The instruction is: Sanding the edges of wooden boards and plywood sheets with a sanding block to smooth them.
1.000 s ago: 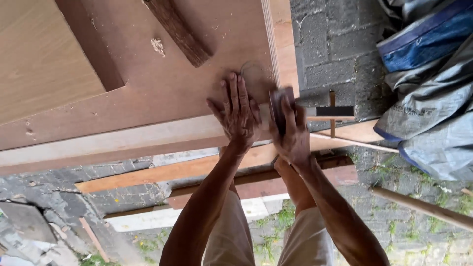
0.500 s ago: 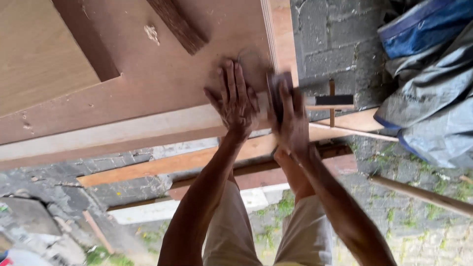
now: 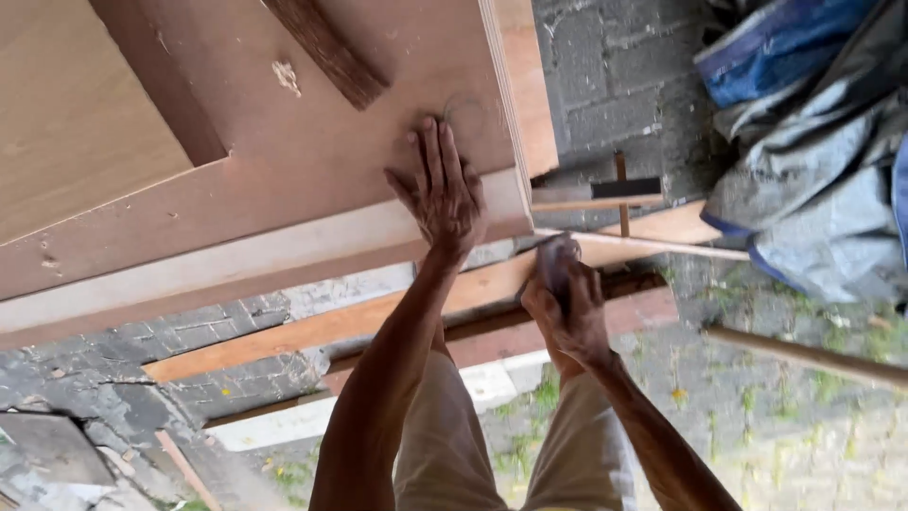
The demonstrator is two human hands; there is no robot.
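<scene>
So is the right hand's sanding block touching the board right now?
No, the right hand holds the block below the board's corner, clear of its edge.

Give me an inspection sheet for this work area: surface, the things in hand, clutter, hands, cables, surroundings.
Surface: large plywood board, reddish-brown, with a paler board lying on its left part.
Things in hand: small dark block, held just off the board's near right corner.
Clutter: dark rough wood strip and a tuft of shavings on the board; hammer on planks to the right.
Hands: left hand flat on the board, fingers spread; right hand wrapped around the block.
Cables: nothing seen.
Surroundings: grey paving with grass in the joints, loose planks below the board, blue-grey tarpaulin at right.
</scene>
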